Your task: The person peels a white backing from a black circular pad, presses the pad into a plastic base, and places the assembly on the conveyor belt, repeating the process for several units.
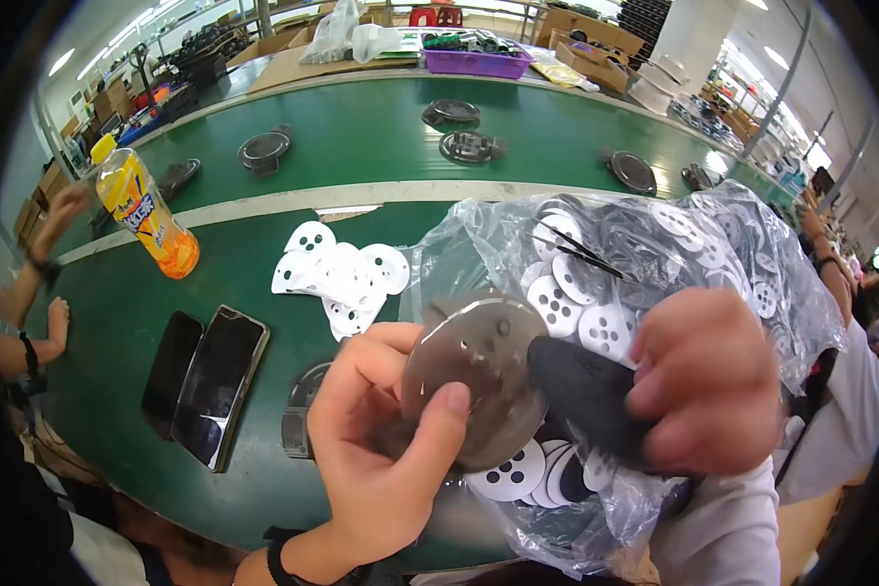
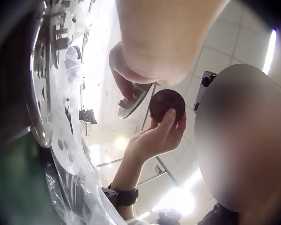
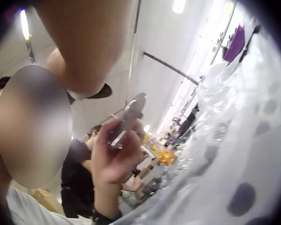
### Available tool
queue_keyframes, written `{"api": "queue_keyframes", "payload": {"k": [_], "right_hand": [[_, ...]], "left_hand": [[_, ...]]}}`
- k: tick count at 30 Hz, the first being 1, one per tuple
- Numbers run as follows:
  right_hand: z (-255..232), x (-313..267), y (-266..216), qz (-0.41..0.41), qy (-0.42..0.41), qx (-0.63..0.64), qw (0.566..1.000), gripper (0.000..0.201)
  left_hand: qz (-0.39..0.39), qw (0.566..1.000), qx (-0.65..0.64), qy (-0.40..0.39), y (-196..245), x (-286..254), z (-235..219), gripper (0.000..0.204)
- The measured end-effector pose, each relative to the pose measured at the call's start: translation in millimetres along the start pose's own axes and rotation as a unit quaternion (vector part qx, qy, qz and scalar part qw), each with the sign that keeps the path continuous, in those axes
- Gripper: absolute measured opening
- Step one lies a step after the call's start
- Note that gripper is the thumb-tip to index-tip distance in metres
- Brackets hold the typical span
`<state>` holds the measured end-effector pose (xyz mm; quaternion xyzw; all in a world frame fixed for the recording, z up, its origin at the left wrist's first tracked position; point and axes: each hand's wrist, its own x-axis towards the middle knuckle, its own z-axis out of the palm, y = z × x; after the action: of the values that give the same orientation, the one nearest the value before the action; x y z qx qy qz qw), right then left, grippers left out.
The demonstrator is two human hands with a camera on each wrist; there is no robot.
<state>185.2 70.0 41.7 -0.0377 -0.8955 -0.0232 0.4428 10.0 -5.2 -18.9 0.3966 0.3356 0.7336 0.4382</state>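
My left hand (image 1: 381, 439) holds a smoky, see-through round plastic cover (image 1: 479, 381) between thumb and fingers. To its right, my right hand (image 1: 708, 381), blurred, grips a black round pad (image 1: 586, 391), whose edge comes close to the cover in the head view. Seen from the left wrist, the dark pad (image 2: 167, 104) is pinched by the right hand (image 2: 154, 140) beside the cover (image 2: 136, 101). The right wrist view shows the cover (image 3: 131, 115) edge-on in the left hand (image 3: 114, 159). Under both hands lie white discs with dark holes (image 1: 513, 474).
A clear plastic bag (image 1: 801, 303) of white discs fills the right side. White cut pieces (image 1: 337, 278), two phones (image 1: 220, 386) and a drink bottle (image 1: 146, 210) stand or lie leftward. Round parts (image 1: 264, 151) sit on the green belt (image 1: 361, 127) beyond. Other people's arms reach in.
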Motion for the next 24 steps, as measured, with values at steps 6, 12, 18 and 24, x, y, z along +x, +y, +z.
{"api": "queue_keyframes", "payload": {"k": [6,12,18,24], "right_hand": [[10,9,4,0.337,0.093,0.344,0.872,0.032],[20,2,15,0.270,0.059,0.326,0.904,0.023],[26,4,14,0.294,0.089,0.400,0.864,0.027],[25,-2,18,0.321,0.010,0.508,0.799,0.041]], "left_hand": [[0.045,0.989,0.136,-0.033,13,0,2,0.018],[-0.121,0.992,-0.046,0.009,15,4,-4,0.030],[-0.102,0.993,0.000,0.061,12,12,-2,0.037],[-0.118,0.989,-0.035,0.083,11,14,-1,0.040]]}}
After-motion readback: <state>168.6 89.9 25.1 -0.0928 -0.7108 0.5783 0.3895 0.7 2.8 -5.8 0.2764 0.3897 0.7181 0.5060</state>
